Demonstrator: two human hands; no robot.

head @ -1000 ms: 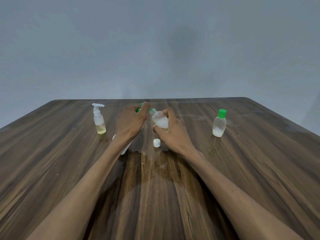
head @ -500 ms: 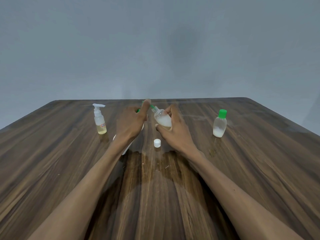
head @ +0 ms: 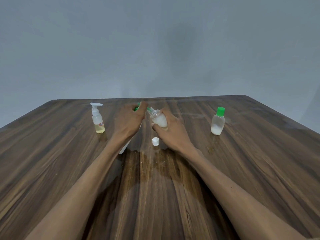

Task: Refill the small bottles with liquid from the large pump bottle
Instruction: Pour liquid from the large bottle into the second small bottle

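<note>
The right hand (head: 170,129) grips 1 uncapped small bottle (head: 158,118) of white liquid above the wooden table (head: 242,170), its neck tilted up-left toward the green pump nozzle (head: 136,108) the left hand (head: 129,121) presses.

The right hand (head: 170,130) has lifted the small open bottle (head: 158,119) slightly and tipped its neck further toward the green nozzle (head: 148,109) under the left hand (head: 129,121), whose index finger has risen
</note>
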